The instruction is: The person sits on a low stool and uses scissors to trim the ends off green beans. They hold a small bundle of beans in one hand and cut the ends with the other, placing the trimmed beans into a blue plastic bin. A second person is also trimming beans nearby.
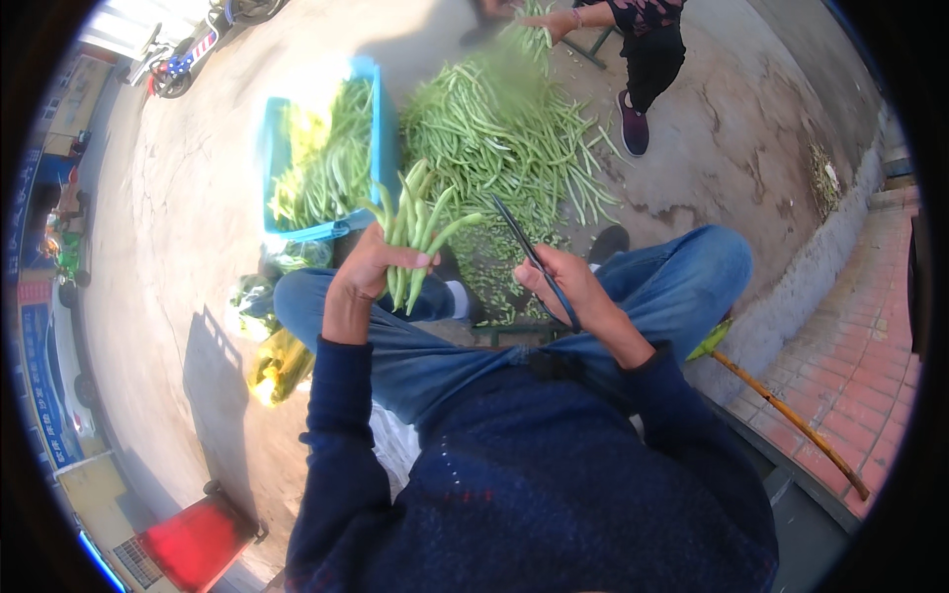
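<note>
My left hand (371,263) is closed around a bunch of green beans (419,230), whose ends stick out above and below the fist. In my right hand (567,285) is a pair of dark scissors (523,241), blades pointing up and to the left, apart from the bunch. A large heap of green beans (489,133) lies on the ground in front of me. Many small cut pieces (493,278) are scattered between my feet. Left of the heap, a blue plastic crate (379,118) holds more green beans.
Another person's hand (552,26) holds beans over the heap's far side; that person's shoe (634,126) is beside it. Filled plastic bags (282,363) sit by my left knee. A wooden stick (793,419) lies at the right, near a raised kerb (815,244). A red cart (196,541) stands lower left.
</note>
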`<state>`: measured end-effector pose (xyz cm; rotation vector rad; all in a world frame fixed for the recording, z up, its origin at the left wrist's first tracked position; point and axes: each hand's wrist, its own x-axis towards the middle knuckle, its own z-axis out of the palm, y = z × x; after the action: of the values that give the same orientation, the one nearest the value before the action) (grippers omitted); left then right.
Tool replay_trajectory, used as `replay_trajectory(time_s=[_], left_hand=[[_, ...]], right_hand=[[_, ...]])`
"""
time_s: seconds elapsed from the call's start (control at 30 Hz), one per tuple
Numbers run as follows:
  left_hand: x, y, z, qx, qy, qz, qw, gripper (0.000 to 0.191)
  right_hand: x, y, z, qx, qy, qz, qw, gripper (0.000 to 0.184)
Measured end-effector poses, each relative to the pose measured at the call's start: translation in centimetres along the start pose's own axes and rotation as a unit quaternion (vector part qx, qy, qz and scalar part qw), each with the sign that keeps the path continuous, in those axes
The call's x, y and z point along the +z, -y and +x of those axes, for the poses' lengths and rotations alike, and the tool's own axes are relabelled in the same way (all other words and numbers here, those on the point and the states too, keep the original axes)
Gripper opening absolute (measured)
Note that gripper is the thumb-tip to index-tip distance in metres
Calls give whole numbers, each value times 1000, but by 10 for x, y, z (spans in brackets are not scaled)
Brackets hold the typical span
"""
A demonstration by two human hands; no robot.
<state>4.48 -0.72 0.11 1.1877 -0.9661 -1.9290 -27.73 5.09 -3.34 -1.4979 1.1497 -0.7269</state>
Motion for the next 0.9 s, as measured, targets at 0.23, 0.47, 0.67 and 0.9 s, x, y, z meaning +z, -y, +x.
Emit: replay_trajectory(time_s=[0.23,0.47,0.67,0.9], left_hand=[[-1,-1,5,-35,18,49,998,52],[9,1,4,-44,28,60,997,58],[1,1,4,-38,29,68,997,54],[-11,-2,-2,-25,29,95,995,55]], right_hand=[[-3,31,4,-37,36,-49,997,53],[2,39,19,-22,57,-66,996,59],[16,27,9,-36,15,-54,998,55],[10,23,11,-39,31,-60,997,47]])
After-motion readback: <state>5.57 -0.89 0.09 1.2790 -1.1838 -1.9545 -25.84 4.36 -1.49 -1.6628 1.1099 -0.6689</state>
